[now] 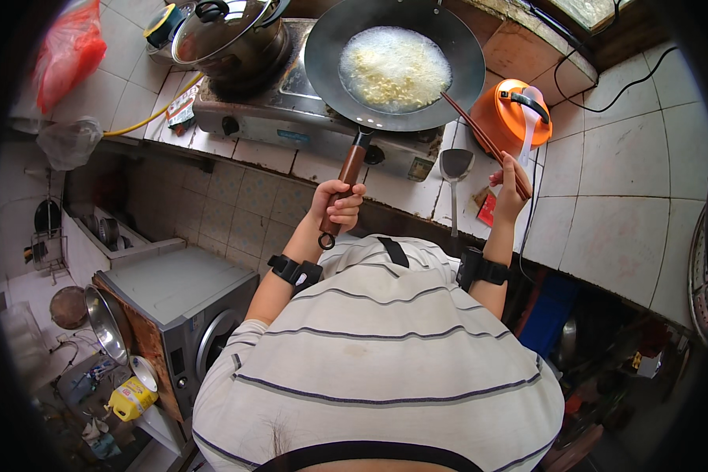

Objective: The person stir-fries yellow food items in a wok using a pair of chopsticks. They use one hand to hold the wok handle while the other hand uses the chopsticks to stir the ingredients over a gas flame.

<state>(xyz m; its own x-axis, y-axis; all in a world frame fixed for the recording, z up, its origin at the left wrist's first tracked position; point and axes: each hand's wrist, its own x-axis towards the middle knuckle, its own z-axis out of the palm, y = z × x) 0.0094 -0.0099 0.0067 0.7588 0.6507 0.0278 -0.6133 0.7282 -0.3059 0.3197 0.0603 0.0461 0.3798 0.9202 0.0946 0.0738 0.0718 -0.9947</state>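
My left hand [341, 203] is wrapped around the brown wooden handle [352, 165] of a dark wok [321, 62]. The wok sits on the right side of a two-burner gas stove [253, 121]. White froth and yellowish food [392, 71], perhaps noodles, fill its middle. My right hand [512, 183] holds a pair of reddish-brown chopsticks [478, 127]; their tips touch the food's right edge. A spatula [455, 168] with a dark blade lies on the white tiles between my hands, its handle towards me.
On the left burner stands a glass-lidded pot [236, 47]. An orange lidded container [501, 103] with a pale plastic spoon [529, 115] is right of the wok. A yellow hose [153, 115] runs left of the stove. A washing machine [180, 283] stands at lower left.
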